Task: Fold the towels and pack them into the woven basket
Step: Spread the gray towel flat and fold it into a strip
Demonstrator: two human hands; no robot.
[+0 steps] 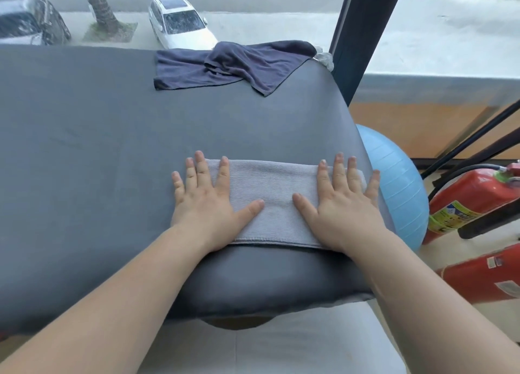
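Observation:
A light grey towel (277, 193), folded into a flat rectangle, lies near the front right of a table covered in dark grey cloth (84, 137). My left hand (209, 198) presses flat on the towel's left end, fingers spread and straight. My right hand (342, 198) presses flat on its right end in the same way. A dark navy towel (225, 67) lies crumpled and unfolded at the table's far edge. No woven basket is in view.
A light blue exercise ball (399, 185) sits just right of the table. Two red fire extinguishers (475, 202) lie on the floor further right. A dark window post (363, 27) rises behind the table's far right corner, with a window beyond.

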